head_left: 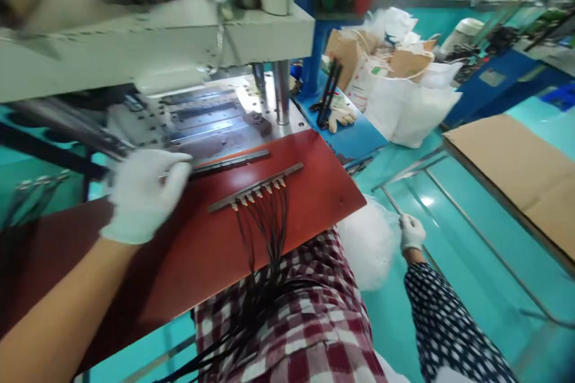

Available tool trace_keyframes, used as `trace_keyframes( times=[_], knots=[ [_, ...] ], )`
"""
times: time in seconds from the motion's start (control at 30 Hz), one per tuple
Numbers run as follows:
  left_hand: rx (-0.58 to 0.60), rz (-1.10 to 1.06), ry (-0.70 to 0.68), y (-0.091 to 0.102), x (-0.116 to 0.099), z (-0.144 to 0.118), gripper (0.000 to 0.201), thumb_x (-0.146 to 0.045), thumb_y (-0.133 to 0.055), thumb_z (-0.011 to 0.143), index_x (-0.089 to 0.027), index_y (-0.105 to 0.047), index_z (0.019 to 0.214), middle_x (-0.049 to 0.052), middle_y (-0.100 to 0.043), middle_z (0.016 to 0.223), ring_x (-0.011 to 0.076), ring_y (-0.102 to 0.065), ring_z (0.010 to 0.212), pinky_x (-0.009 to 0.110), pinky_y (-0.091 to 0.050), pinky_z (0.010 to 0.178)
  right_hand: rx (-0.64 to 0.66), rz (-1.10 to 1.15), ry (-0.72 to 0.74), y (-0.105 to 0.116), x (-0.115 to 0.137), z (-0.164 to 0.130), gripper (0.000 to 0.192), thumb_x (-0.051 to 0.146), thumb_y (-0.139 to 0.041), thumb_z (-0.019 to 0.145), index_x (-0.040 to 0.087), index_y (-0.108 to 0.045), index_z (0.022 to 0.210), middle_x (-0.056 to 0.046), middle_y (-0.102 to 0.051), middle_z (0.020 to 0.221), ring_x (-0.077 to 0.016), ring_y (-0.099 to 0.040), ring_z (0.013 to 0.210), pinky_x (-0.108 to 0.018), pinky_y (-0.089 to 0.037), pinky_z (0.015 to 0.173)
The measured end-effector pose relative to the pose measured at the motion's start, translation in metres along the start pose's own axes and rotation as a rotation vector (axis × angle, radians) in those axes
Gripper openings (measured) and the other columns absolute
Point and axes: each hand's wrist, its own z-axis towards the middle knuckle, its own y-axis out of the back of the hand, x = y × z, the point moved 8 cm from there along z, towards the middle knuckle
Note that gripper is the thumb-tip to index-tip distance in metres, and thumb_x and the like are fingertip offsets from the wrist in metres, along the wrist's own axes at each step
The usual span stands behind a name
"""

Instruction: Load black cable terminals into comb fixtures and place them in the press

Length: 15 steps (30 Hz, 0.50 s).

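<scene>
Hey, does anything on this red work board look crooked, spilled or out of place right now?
Nothing looks spilled or broken. The metal bar with the black wires lies slanted on the red board, its wires trailing off the near edge onto the checked clothing. The left hand touches a second dark bar; the right hand hangs off to the side.

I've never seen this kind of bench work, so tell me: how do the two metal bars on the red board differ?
The nearer bar carries a row of small connectors with black wires hanging off toward the person; the farther bar looks bare. The left hand, gloved in white, touches the farther bar's end, while nothing touches the nearer bar. Both are long, grey, and lie roughly parallel on the red board.
</scene>
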Motion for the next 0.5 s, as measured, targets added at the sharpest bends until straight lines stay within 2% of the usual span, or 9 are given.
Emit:
trace_keyframes(
  times=[0.07, 0.13, 0.17, 0.23, 0.3, 0.33, 0.4, 0.43, 0.5],
  knots=[
    [0.229, -0.182, -0.09, -0.024, -0.038, -0.001, 0.03, -0.038, -0.044, 0.098, -0.019, -0.067, 0.101, 0.004, -0.069, 0.102, 0.0186, -0.061, 0.099, 0.034, -0.048, 0.094, -0.035, 0.115, -0.002, -0.011, 0.029, 0.011, 0.043, 0.063, -0.061, 0.069, 0.02, -0.058, 0.076, -0.003, -0.058, 0.065, -0.0186, -0.056, 0.058, -0.04, -0.052, 0.065],
    [0.371, -0.236, -0.133, -0.047, -0.071, -0.001, 0.032, -0.042, -0.046, 0.098, -0.019, -0.068, 0.106, 0.006, -0.067, 0.106, 0.0211, -0.06, 0.102, 0.036, -0.047, 0.095, 0.016, 0.241, 0.026, -0.028, 0.072, 0.007, 0.045, 0.063, -0.057, 0.077, 0.019, -0.063, 0.086, -0.005, -0.064, 0.073, -0.0195, -0.062, 0.062, -0.04, -0.054, 0.07],
    [0.403, -0.2, -0.12, -0.057, -0.081, -0.001, 0.033, -0.044, -0.05, 0.096, -0.019, -0.069, 0.107, 0.008, -0.067, 0.105, 0.0236, -0.06, 0.101, 0.038, -0.047, 0.092, 0.058, 0.305, 0.063, -0.037, 0.098, -0.001, 0.047, 0.063, -0.052, 0.082, 0.019, -0.066, 0.089, -0.006, -0.065, 0.074, -0.0194, -0.063, 0.064, -0.04, -0.054, 0.072],
    [0.456, -0.153, -0.079, -0.073, -0.094, 0.0, 0.032, -0.044, -0.054, 0.094, -0.019, -0.069, 0.108, 0.01, -0.065, 0.103, 0.0262, -0.059, 0.098, 0.041, -0.048, 0.088, 0.235, 0.418, 0.185, -0.056, 0.156, -0.03, 0.042, 0.057, -0.052, 0.089, 0.019, -0.069, 0.094, -0.007, -0.068, 0.075, -0.0198, -0.065, 0.068, -0.04, -0.054, 0.075],
    [0.476, -0.164, -0.037, -0.08, -0.099, 0.0, 0.028, -0.039, -0.055, 0.094, -0.018, -0.07, 0.104, 0.009, -0.065, 0.1, 0.0264, -0.06, 0.098, 0.041, -0.048, 0.088, 0.477, 0.381, 0.233, -0.084, 0.203, -0.068, 0.037, 0.053, -0.056, 0.091, 0.02, -0.071, 0.097, -0.008, -0.071, 0.082, -0.0201, -0.067, 0.074, -0.04, -0.054, 0.08],
    [0.475, -0.191, -0.023, -0.081, -0.1, -0.001, 0.025, -0.036, -0.055, 0.094, -0.017, -0.069, 0.101, 0.009, -0.065, 0.098, 0.0259, -0.06, 0.097, 0.041, -0.048, 0.089, 0.652, 0.381, 0.2, -0.103, 0.22, -0.089, 0.038, 0.054, -0.058, 0.09, 0.02, -0.071, 0.102, -0.01, -0.073, 0.093, -0.0221, -0.069, 0.085, -0.042, -0.054, 0.087],
    [0.466, -0.248, -0.001, -0.08, -0.097, -0.001, 0.021, -0.032, -0.054, 0.094, -0.017, -0.069, 0.094, 0.008, -0.065, 0.094, 0.0245, -0.06, 0.094, 0.04, -0.049, 0.088, 0.868, 0.53, 0.017, -0.135, 0.24, -0.125, 0.045, 0.056, -0.067, 0.084, 0.023, -0.065, 0.115, -0.011, -0.068, 0.117, -0.0253, -0.066, 0.106, -0.045, -0.052, 0.096],
    [0.456, -0.277, 0.009, -0.079, -0.094, 0.0, 0.02, -0.03, -0.053, 0.094, -0.017, -0.068, 0.091, 0.007, -0.065, 0.092, 0.0236, -0.06, 0.091, 0.04, -0.049, 0.086, 0.967, 0.618, -0.129, -0.152, 0.244, -0.144, 0.05, 0.055, -0.072, 0.08, 0.025, -0.062, 0.119, -0.01, -0.064, 0.126, -0.0264, -0.063, 0.114, -0.046, -0.051, 0.098],
    [0.415, -0.32, 0.028, -0.073, -0.083, 0.009, 0.02, -0.029, -0.051, 0.094, -0.018, -0.067, 0.089, 0.006, -0.065, 0.089, 0.022, -0.061, 0.087, 0.038, -0.05, 0.083, 1.184, 0.74, -0.438, -0.185, 0.248, -0.186, 0.056, 0.054, -0.079, 0.073, 0.026, -0.06, 0.117, -0.01, -0.062, 0.128, -0.0267, -0.061, 0.117, -0.046, -0.051, 0.097]
  ],
)
